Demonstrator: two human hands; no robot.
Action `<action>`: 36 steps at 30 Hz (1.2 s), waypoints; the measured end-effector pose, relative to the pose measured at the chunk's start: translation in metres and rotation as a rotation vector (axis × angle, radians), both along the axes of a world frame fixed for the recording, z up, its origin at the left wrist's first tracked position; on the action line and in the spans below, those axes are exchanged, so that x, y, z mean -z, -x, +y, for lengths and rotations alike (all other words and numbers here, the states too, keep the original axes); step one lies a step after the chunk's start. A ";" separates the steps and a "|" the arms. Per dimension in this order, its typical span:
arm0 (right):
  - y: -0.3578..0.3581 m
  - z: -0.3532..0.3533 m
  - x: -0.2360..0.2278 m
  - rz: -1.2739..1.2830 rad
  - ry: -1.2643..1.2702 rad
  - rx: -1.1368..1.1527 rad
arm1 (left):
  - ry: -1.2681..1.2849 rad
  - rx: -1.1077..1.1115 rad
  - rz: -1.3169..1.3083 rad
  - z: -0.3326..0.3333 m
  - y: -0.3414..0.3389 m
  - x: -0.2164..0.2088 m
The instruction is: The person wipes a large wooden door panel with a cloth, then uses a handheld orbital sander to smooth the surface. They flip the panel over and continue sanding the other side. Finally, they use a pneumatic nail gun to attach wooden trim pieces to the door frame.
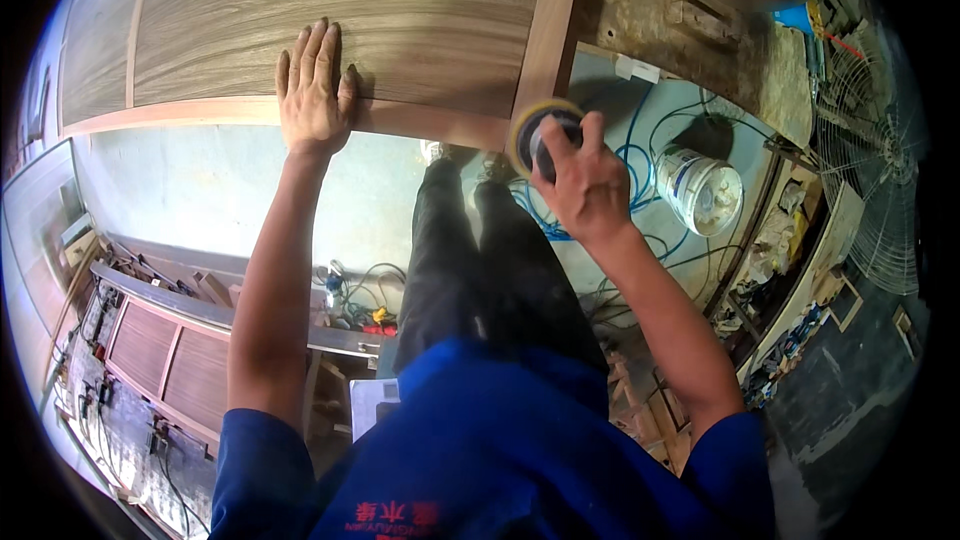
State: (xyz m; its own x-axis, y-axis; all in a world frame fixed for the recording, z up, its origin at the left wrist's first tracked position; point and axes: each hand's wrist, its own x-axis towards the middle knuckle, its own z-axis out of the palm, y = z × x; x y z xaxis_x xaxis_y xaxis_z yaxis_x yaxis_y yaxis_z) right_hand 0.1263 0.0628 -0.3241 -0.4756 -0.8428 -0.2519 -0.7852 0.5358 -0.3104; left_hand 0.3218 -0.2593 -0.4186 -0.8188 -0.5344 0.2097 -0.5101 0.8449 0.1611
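A large wooden panel [340,25] with dark grain and a paler frame lies across the far side. My left hand [315,90] rests flat on its near edge, fingers stretched out over the grain and the thumb held apart. Closed round the top of a round palm sander [545,140] is my right hand [585,175]. The sander's black body and yellowish rim show at the panel's near right corner, tilted against the pale frame strip [545,40]. My fingers and palm hide part of its body.
Blue hoses [640,125] and dark cables lie on the floor at right, near a white bucket [700,195]. A worn workbench [690,30] stands at the far right. A large fan guard [870,160] is beyond it. Another framed panel [165,360] lies at lower left.
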 end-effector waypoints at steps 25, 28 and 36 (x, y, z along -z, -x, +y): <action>-0.003 0.019 -0.007 -0.570 0.854 0.889 | -1.066 -0.104 0.125 0.270 -0.077 -0.098; -0.038 0.038 -0.012 -0.569 0.722 0.924 | -1.172 0.048 0.151 0.280 -0.032 -0.119; -0.099 0.030 -0.052 -0.811 0.630 0.679 | -1.759 -0.476 0.092 0.314 -0.047 -0.116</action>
State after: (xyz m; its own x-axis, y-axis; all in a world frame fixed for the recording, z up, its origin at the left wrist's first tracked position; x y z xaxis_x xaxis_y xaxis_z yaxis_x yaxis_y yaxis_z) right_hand 0.2249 0.0927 -0.2723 -0.7603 -0.5670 -0.3170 0.1343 0.3403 -0.9307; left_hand 0.3690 0.0545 -0.3029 -0.5676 -0.3160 -0.7602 -0.5687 -0.5173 0.6396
